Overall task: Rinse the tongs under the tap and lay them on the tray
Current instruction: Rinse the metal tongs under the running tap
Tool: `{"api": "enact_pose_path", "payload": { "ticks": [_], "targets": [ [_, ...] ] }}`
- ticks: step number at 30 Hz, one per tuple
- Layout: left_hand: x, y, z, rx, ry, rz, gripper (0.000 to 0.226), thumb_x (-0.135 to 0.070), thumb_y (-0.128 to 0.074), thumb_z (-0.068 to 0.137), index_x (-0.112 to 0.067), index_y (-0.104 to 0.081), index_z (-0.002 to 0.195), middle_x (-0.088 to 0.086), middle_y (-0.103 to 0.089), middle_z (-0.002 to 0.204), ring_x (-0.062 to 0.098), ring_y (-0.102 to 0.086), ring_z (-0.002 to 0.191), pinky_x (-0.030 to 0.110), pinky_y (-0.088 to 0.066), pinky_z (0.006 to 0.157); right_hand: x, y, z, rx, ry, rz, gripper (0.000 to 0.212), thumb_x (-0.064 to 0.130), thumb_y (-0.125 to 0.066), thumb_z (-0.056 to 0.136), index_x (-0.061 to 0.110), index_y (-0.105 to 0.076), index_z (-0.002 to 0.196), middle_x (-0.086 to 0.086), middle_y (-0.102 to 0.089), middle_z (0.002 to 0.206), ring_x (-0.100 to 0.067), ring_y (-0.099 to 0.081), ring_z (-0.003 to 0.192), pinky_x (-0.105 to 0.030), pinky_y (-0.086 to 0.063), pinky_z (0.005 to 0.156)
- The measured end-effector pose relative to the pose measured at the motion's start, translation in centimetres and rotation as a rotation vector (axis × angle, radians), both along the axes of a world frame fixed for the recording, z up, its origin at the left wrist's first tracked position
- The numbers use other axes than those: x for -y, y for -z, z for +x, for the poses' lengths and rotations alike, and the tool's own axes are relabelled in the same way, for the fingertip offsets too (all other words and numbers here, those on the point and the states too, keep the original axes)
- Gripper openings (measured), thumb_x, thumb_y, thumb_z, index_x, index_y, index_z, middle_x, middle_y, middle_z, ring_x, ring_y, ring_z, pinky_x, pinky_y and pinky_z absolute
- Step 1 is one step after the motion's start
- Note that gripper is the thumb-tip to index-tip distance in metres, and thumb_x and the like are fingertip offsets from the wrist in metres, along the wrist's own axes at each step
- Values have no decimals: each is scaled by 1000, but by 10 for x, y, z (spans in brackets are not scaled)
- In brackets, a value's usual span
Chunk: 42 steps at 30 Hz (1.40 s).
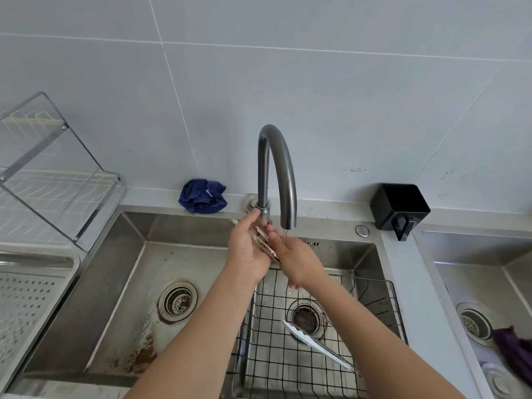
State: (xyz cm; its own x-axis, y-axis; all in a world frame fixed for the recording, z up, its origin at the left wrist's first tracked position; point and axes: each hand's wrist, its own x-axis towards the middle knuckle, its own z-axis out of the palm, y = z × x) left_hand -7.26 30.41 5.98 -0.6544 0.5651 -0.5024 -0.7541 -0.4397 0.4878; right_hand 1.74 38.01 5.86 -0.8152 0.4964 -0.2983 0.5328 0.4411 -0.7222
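Note:
Both my hands meet just under the spout of the curved grey tap (277,165), where a thin stream of water (285,232) falls. A slim shiny pair of tongs (266,245) with a brownish tint lies slanted between the palms. My left hand (248,250) holds it from the left, thumb side up. My right hand (300,262) lies against it from the right with straight fingers, and the water lands there. Most of these tongs is hidden by the hands. A second pair of tongs (316,345) with white tips lies in the black wire basket (371,282). The perforated steel tray (26,300) sits at the left.
The steel sink (138,272) has a stained floor and a drain (178,300). A clear dish rack (51,174) stands back left. A blue cloth (203,198) and a black holder (398,208) sit on the ledge. A second basin (475,283) holding a purple cloth (515,352) lies at the right.

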Motion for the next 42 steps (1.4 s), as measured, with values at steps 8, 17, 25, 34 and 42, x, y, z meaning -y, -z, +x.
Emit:
{"api": "enact_pose_path", "payload": {
  "ticks": [8,17,25,34,42],
  "targets": [
    [-25,7,23,-294,-22,-279,17,-15,-69,77,-9,-59,90,4,-57,59,20,-60,50,33,-55,53,-17,1,30,-55,119,-598,43,44,-43,108,8,-63,98,-9,-64,63,-18,-51,36,-21,-39,33],
    [-14,-6,18,-267,-363,-361,26,-7,-76,79,-9,-51,72,5,-46,52,17,-41,38,33,-50,48,12,9,10,-207,156,-426,63,59,-42,104,-1,-61,96,-6,-65,58,-22,-63,45,-30,-52,42],
    [6,-7,-3,-84,-103,-146,16,-15,-74,85,-11,-59,89,1,-54,71,18,-55,68,37,-52,75,7,-16,-10,-10,-161,-34,73,80,-24,95,18,-63,95,-5,-63,57,-18,-59,38,-33,-55,49],
    [-4,12,16,-43,250,-122,25,-25,-79,76,-7,-69,92,6,-73,74,20,-73,68,33,-60,63,-19,-16,39,30,-87,-724,70,70,-34,101,5,-56,114,-18,-67,70,-24,-60,43,-27,-51,40],
    [-16,19,31,-63,159,-260,13,-16,-74,86,-11,-63,82,3,-61,63,21,-68,55,31,-56,56,-6,18,89,-65,77,-547,59,62,-47,100,6,-62,104,-7,-62,60,-19,-51,36,-23,-39,37]
  ]
}}
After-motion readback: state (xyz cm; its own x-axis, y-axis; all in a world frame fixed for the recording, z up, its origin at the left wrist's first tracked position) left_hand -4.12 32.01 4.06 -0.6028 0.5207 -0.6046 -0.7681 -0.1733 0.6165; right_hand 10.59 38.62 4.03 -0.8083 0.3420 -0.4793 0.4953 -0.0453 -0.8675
